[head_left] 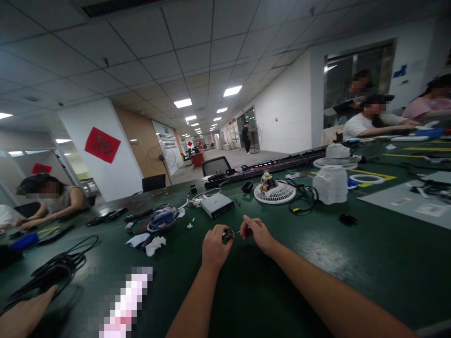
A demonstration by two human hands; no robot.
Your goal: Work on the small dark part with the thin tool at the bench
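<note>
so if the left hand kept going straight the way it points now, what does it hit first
Probably the grey box. The left hand, closed on a small dark part, points up the green table away from the person, and the box lies just beyond it. Depth is hard to judge, so it might pass beside it.

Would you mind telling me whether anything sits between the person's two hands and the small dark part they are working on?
Nothing visible does: the left hand grips the small dark part, and the right hand holds a thin tool to it.
</note>
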